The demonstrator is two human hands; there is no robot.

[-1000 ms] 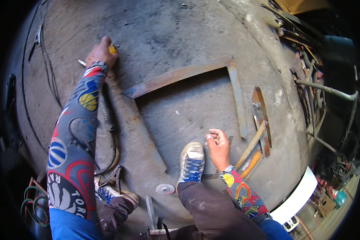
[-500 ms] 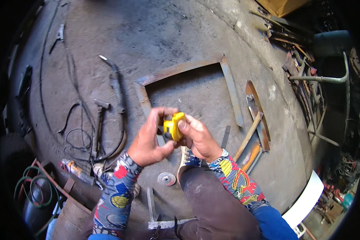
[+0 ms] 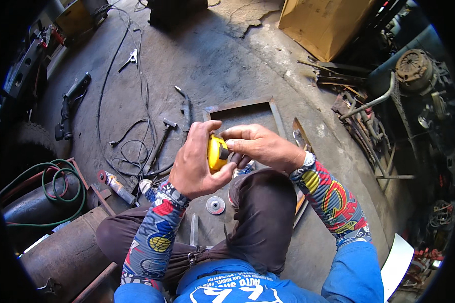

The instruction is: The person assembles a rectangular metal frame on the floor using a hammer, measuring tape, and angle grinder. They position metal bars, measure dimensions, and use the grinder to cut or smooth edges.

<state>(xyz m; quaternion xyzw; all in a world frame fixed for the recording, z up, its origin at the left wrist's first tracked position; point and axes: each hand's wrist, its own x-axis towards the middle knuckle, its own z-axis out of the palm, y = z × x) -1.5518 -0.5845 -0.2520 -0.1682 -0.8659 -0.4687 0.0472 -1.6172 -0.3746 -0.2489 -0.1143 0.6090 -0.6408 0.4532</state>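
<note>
A yellow tape measure with a black patch is up in front of me, between both hands. My left hand is closed round its left side, thumb beneath and fingers over the top. From the right, my right hand pinches at the tape measure's upper right edge with thumb and forefinger; its other fingers curl below. Whether any blade is pulled out cannot be made out. Beyond the hands, a rectangular frame of metal angle bars lies on the concrete floor, partly hidden by my hands.
To the left lie a hammer, a welding torch, looped cables and an angle grinder. A grinding disc rests by my legs. Gas cylinders stand lower left. Scrap metal and a cardboard box are on the right.
The tape measure has turned, its black patch now facing right. My right hand has shifted from gripping its right face to its upper edge. The view has tilted, showing more floor and my shirt.
</note>
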